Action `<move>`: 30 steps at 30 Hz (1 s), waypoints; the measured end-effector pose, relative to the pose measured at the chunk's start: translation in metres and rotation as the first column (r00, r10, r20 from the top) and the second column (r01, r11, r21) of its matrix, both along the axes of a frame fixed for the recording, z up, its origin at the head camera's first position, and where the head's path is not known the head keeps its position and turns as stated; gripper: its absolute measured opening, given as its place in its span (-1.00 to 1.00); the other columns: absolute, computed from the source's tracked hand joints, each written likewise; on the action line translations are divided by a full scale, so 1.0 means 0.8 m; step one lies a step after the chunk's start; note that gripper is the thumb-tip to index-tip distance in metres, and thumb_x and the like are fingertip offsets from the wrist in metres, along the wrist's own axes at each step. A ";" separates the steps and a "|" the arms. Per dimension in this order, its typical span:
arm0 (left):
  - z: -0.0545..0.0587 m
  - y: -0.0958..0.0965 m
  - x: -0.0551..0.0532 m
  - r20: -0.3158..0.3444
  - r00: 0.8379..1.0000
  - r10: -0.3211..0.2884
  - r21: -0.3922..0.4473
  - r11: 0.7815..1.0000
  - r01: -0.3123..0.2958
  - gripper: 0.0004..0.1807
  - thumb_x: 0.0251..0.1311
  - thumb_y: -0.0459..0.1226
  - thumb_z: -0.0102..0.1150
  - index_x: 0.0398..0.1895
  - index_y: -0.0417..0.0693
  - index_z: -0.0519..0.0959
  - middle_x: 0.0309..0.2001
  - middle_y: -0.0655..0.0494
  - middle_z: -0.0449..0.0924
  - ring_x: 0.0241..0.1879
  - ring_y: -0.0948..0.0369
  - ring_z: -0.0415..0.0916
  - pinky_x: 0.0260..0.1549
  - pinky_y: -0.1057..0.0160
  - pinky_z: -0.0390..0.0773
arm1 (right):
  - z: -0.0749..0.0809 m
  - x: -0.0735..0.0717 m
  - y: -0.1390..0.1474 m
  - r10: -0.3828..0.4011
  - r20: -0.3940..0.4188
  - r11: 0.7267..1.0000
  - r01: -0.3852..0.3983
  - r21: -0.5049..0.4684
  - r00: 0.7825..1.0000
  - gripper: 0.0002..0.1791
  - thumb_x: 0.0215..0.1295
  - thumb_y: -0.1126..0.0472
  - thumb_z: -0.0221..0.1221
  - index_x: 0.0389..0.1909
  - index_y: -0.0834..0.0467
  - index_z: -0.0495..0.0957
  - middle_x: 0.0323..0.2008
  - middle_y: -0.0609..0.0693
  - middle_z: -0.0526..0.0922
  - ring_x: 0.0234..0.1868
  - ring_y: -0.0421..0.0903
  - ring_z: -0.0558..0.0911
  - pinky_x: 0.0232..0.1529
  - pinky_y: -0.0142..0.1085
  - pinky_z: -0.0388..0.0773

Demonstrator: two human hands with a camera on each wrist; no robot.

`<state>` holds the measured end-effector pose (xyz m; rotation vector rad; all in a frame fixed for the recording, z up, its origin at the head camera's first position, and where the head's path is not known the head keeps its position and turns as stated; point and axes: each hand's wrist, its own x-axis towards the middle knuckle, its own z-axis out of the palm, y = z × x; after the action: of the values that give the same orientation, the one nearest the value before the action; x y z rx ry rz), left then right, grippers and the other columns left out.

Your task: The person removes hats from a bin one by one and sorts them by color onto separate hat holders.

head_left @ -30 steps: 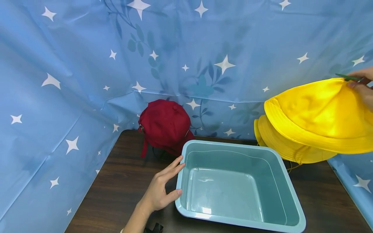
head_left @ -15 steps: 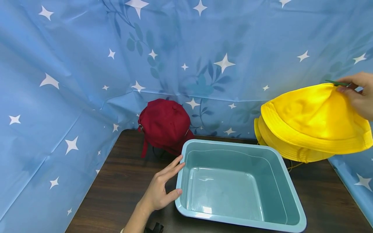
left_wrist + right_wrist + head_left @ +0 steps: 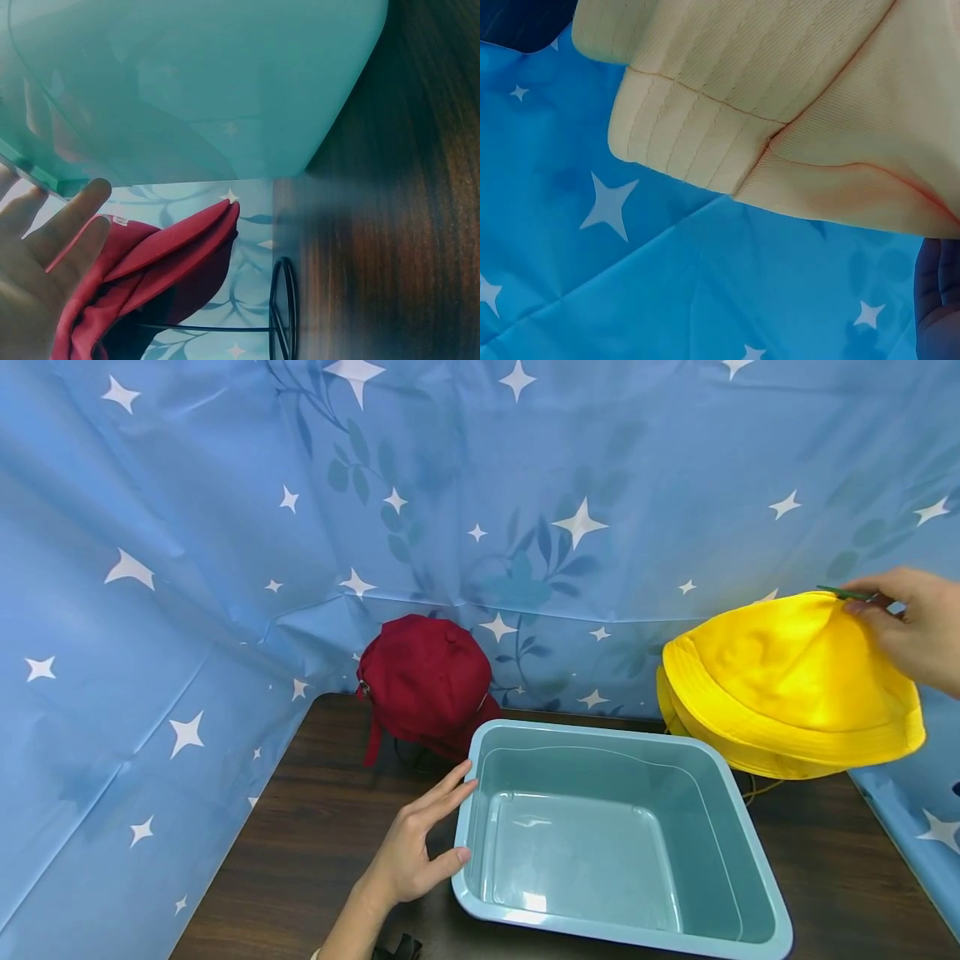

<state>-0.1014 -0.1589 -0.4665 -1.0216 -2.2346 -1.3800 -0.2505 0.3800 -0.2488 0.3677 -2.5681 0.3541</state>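
At the right in the head view my right hand (image 3: 911, 618) pinches the crown of a yellow bucket hat (image 3: 795, 677). A thin green strip (image 3: 836, 591) sticks out by its fingertips. Below and behind it, a second yellow hat (image 3: 708, 737) is mostly hidden. The right wrist view has the hat's stitched brim (image 3: 697, 127) close up, pale in that light. My left hand (image 3: 412, 847), fingers extended, touches the left rim of a light blue plastic basin (image 3: 756, 843). In the left wrist view its fingertips lie at the rim.
A red cap (image 3: 427, 677) stands behind the basin's back left corner. In the left wrist view a black wire stand (image 3: 217, 328) shows under it. A dark wooden table (image 3: 300, 852) carries everything; a blue starry cloth (image 3: 187, 610) hangs behind and at the sides.
My right hand has moved left and down with the yellow bucket hat, which now overlaps more of the second hat. The left hand and basin have stayed put.
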 end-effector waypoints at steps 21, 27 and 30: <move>0.000 -0.001 0.000 -0.006 1.000 -0.001 -0.005 1.000 0.001 -0.22 0.10 -0.25 0.25 0.48 -0.22 0.44 0.54 -0.19 0.30 0.45 -0.06 0.39 0.27 -0.12 0.52 | -0.026 0.003 -0.003 -0.039 0.071 0.998 0.035 0.050 0.997 -0.81 0.42 0.56 0.12 -0.02 0.58 0.53 -0.16 0.53 0.53 -0.37 0.32 0.51 -0.53 -0.43 0.24; 0.000 -0.001 -0.001 -0.005 1.000 -0.001 -0.004 1.000 0.001 -0.23 0.10 -0.25 0.25 0.47 -0.25 0.44 0.54 -0.19 0.31 0.45 -0.05 0.40 0.28 -0.11 0.51 | -0.034 0.005 0.004 -0.049 0.074 0.999 0.049 0.004 0.996 -0.78 0.45 0.56 0.09 0.03 0.59 0.50 -0.15 0.54 0.51 -0.34 0.38 0.51 -0.55 -0.57 0.13; 0.000 -0.001 0.000 -0.003 1.000 0.001 -0.004 1.000 -0.001 -0.23 0.09 -0.26 0.25 0.46 -0.27 0.45 0.54 -0.19 0.31 0.45 -0.05 0.40 0.28 -0.11 0.51 | -0.038 0.006 0.006 -0.057 0.088 0.998 0.060 -0.022 0.994 -0.77 0.46 0.56 0.09 0.06 0.60 0.49 -0.13 0.55 0.49 -0.30 0.40 0.49 -0.54 -0.60 0.10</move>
<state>-0.1017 -0.1599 -0.4666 -1.0228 -2.2368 -1.3733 -0.2459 0.3845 -0.2788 0.2729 -2.6512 0.3877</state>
